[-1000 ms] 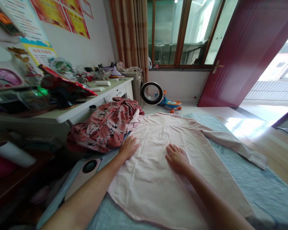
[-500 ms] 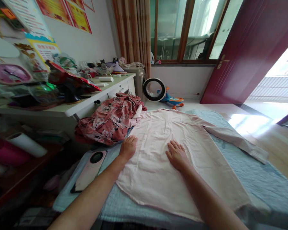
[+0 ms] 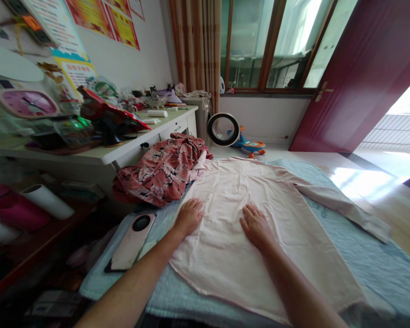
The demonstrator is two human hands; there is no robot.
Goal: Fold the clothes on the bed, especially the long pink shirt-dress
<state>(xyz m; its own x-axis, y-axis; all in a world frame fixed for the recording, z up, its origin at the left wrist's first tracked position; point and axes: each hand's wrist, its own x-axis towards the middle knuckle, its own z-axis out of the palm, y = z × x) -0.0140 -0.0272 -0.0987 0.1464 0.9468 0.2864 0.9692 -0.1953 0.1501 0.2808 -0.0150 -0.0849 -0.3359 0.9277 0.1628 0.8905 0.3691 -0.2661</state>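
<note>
A pale pink long-sleeved shirt lies spread over a light blue quilted cloth, its collar end away from me and one sleeve stretched out to the right. My left hand rests flat on the shirt near its left edge, fingers extended. Around the middle of the shirt, my right hand also lies palm down with its fingers stretched forward. Neither hand grips anything. Small wrinkles run through the fabric between them. The shirt's left sleeve is mostly out of sight near the bunched floral cloth.
A smartphone lies on the quilted cloth left of my left forearm. Beyond it stands a cluttered white desk with a pink clock. Toward the back are a washing machine with its round door open, a blue ride-on toy and a dark red door.
My left hand has slid slightly inward over the shirt, from its edge onto the fabric. The right hand stays nearly in place, and the whole view has shifted a little.
</note>
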